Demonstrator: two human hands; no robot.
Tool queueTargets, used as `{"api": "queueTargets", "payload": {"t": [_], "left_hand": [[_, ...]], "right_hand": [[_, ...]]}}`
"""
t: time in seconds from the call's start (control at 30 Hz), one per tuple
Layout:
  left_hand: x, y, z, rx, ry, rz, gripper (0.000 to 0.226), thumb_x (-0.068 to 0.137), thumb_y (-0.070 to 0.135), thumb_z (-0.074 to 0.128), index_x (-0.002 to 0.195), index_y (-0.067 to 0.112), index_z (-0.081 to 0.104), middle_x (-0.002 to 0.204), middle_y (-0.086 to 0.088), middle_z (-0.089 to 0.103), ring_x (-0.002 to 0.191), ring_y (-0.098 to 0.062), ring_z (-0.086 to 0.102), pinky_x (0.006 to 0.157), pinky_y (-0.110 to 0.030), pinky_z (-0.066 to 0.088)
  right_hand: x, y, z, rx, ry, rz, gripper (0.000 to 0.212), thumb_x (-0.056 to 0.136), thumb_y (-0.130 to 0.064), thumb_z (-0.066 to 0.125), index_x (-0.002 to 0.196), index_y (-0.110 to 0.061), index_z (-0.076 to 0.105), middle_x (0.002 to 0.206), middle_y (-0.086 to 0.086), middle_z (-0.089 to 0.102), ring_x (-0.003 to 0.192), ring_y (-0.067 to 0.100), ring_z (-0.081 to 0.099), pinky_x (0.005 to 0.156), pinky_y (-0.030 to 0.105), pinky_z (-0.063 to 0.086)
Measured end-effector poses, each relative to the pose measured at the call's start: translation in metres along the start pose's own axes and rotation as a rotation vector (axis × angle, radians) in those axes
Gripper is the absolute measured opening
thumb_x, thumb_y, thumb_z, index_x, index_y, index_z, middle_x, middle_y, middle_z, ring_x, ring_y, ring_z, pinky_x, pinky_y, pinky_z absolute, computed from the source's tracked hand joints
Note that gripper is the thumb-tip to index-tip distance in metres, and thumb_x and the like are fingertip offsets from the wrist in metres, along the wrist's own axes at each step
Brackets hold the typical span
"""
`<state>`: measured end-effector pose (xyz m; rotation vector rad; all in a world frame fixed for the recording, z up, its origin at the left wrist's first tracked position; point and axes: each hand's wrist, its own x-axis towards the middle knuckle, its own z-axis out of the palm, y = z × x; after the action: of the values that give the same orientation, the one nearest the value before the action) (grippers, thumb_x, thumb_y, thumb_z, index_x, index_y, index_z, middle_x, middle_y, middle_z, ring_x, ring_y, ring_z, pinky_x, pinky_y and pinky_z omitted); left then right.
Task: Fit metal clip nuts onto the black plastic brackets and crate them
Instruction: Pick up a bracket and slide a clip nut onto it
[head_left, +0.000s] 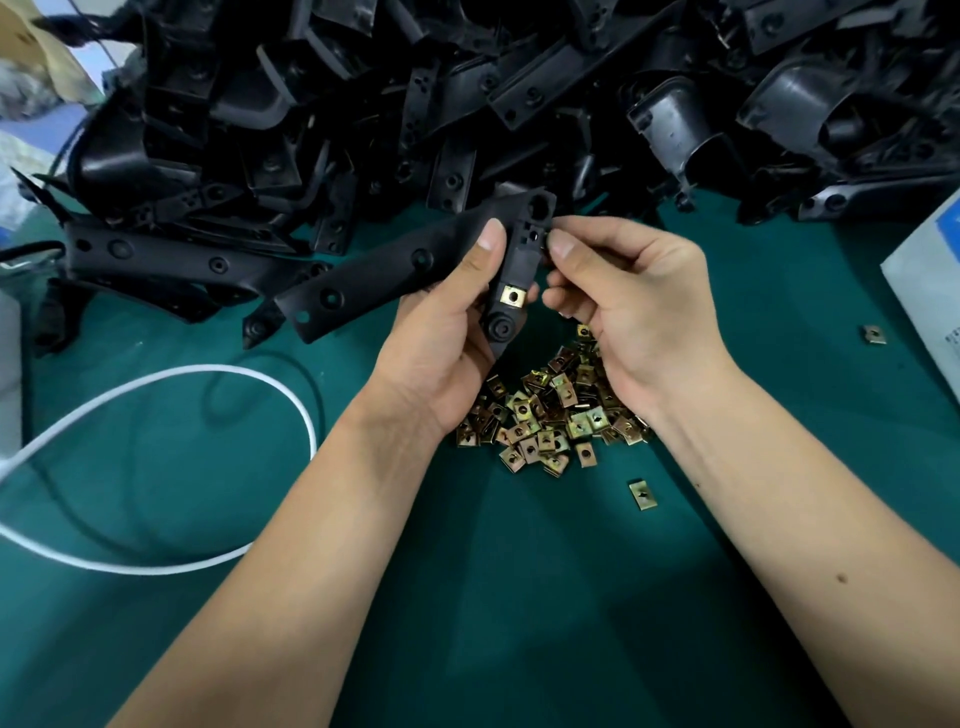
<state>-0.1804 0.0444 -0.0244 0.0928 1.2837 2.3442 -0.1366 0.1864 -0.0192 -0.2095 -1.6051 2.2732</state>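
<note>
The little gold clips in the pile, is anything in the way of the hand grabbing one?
Nothing visible blocks them. The pile of clip nuts lies uncovered on the green table, directly under the right hand. The left hand holds the bracket above it.

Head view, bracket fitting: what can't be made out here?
- Whether the right hand pinches a second clip nut at the bracket: its fingertips cover the spot.
- The bracket's underside: hidden by the left hand.
- The extent of the bracket pile: cut off by the top edge.
- The white box: cut off by the right edge, print too small.
- Any crate: none in view.
</note>
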Motion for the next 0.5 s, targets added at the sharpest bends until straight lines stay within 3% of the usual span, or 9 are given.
{"api": "queueTargets", "payload": {"t": [0.33, 0.5], "left_hand": [[0.0028, -0.0005, -0.0022, -0.009, 0.051, -0.008, 0.065, 0.079, 0.040, 0.078, 0.133, 0.005, 0.066, 0.102, -0.002, 0.077, 0.078, -0.010, 0.070, 0.072, -0.023, 0.057], [0.0015, 0.0003, -0.0030, 0.032, 0.043, -0.027, 0.048, 0.085, 0.041, 0.076, 0.122, 0.011, 0.072, 0.098, 0.000, 0.077, 0.078, -0.009, 0.070, 0.073, -0.023, 0.057]], "right_hand": [[-0.0005, -0.0017, 0.0015, -0.038, 0.017, -0.069, 0.011, 0.094, 0.004, 0.069, 0.102, 0.000, 0.075, 0.078, 0.007, 0.075, 0.066, 0.016, 0.068, 0.066, 0.025, 0.058], [-0.0014, -0.0044, 0.0023, -0.091, -0.014, -0.100, 0.010, 0.093, 0.005, 0.069, 0.098, -0.001, 0.075, 0.074, 0.008, 0.073, 0.065, 0.017, 0.068, 0.064, 0.025, 0.058]]}}
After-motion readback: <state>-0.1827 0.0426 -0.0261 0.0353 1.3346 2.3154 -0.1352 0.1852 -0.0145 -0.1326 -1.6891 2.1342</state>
